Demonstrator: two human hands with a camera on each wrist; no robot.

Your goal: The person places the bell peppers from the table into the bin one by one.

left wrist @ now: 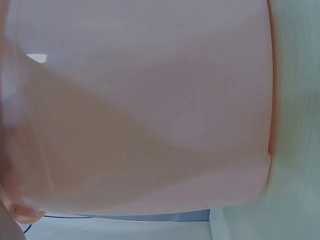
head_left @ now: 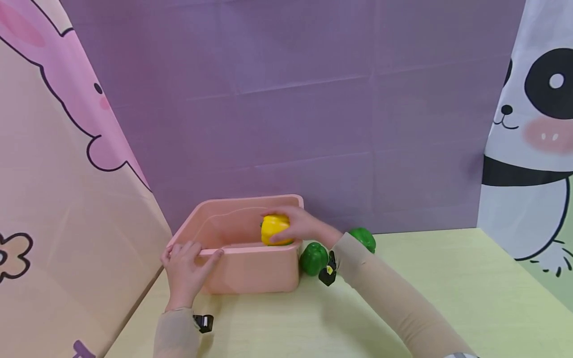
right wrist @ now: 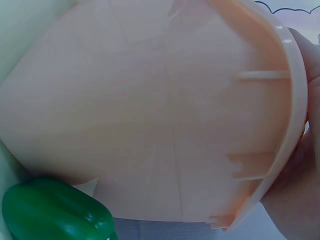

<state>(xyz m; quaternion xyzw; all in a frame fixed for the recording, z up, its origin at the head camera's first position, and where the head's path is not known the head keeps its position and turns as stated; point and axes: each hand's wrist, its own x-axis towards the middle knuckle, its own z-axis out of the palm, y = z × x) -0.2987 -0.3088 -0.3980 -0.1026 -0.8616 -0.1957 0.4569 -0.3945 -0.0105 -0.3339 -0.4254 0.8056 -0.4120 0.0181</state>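
Observation:
A pink plastic bin [head_left: 250,271] stands on the table against the back cloth. Inside its right end, my right hand [head_left: 297,223] holds a yellow bell pepper [head_left: 274,228], with fingers over the top and thumb along the near side. My left hand [head_left: 185,268] grips the bin's near rim at the left corner, thumb along the front edge. In the right wrist view the bin's outer end wall [right wrist: 150,100] fills most of the picture, and part of my right hand [right wrist: 295,175] shows past the rim. The left wrist view shows mainly the bin's front wall [left wrist: 150,110].
Right of the bin sits a green bell pepper [head_left: 314,259], also low in the right wrist view. A second green pepper [head_left: 363,239] lies farther right, partly behind my right sleeve [head_left: 385,293]. A purple cloth [head_left: 291,109] hangs behind the pale table [head_left: 470,278].

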